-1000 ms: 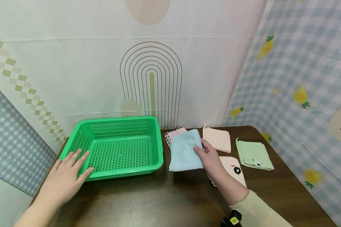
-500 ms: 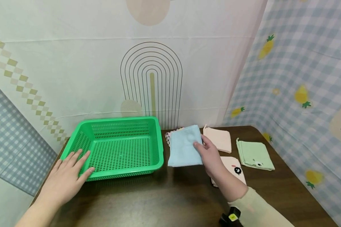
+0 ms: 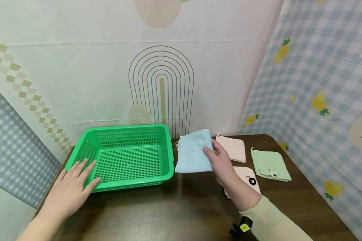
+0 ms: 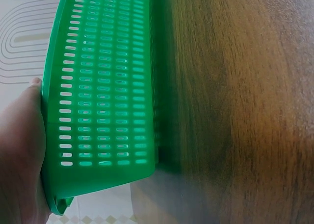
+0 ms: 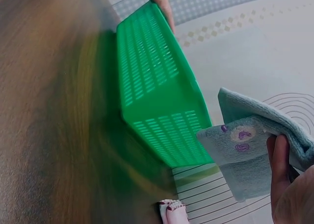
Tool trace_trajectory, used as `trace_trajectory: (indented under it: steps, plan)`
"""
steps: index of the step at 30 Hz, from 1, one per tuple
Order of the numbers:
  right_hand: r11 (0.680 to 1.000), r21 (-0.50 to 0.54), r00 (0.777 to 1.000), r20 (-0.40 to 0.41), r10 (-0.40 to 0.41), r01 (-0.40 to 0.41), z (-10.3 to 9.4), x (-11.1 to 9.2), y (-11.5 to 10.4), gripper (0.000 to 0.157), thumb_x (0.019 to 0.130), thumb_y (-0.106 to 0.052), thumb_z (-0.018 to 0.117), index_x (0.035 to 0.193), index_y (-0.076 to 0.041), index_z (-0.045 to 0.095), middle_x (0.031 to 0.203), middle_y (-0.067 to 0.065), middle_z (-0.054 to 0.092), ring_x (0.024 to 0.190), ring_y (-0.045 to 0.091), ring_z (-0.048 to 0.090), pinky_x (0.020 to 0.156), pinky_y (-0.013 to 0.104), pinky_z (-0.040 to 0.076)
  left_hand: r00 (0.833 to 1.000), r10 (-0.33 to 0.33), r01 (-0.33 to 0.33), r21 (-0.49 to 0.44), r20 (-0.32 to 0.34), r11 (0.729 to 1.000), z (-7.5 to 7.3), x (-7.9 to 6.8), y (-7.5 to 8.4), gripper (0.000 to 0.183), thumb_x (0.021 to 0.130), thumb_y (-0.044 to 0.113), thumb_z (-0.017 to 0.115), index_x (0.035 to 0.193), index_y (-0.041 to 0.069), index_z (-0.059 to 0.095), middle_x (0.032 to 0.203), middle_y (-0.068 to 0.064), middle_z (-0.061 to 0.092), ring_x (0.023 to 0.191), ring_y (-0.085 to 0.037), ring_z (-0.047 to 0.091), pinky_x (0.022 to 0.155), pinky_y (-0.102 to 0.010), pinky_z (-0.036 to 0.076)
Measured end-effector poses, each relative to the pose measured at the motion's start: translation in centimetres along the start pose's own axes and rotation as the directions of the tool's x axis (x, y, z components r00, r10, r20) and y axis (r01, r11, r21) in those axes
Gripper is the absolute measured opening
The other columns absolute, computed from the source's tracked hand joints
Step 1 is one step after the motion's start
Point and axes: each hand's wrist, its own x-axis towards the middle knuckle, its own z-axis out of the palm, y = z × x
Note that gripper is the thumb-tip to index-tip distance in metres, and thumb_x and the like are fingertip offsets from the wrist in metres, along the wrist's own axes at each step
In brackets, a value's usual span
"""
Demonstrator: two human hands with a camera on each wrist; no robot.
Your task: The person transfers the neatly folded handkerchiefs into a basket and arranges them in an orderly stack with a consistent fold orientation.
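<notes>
My right hand [image 3: 222, 162] pinches a folded light blue towel [image 3: 194, 152] by its right edge, above the table and just right of the green basket [image 3: 170, 150]. In the right wrist view the underside of the towel [image 5: 240, 160] shows a small purple and white pattern. My left hand [image 3: 69, 187] rests with spread, straight fingers on the basket's near left rim. In the left wrist view the thumb side of the left hand [image 4: 22, 150] lies along the rim. Behind the blue towel a pink towel with a patterned edge [image 5: 175, 212] is mostly hidden in the head view.
On the right of the brown table [image 3: 157, 214] lie a folded pale pink towel [image 3: 233, 148], a white towel with a printed face [image 3: 245, 177], partly behind my right forearm, and a green towel [image 3: 271, 164]. A patterned cloth wall [image 3: 108, 73] stands behind the table.
My right hand has raised the blue towel slightly and shifted it left, covering more of the pink towel behind. My left hand and the basket have stayed in place.
</notes>
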Motion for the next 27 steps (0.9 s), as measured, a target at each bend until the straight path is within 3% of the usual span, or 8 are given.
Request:
trace_trajectory:
  steps: [27]
  plan:
    - [0.997,0.074,0.999,-0.002,-0.033,0.033,2.8,0.5,-1.3,0.049,0.101,-0.014,0.056,0.148,-0.014,0.045,0.120,0.020,0.061,0.084,0.015,0.068,0.072,0.031,0.059,1.000,0.002,-0.002,0.007,-0.005,1.000,0.0,-0.1,0.1,0.073,0.102,0.059,0.039,0.160,0.019,0.022,0.159,-0.024,0.025,0.143,-0.050,0.022,0.115,-0.067,0.000]
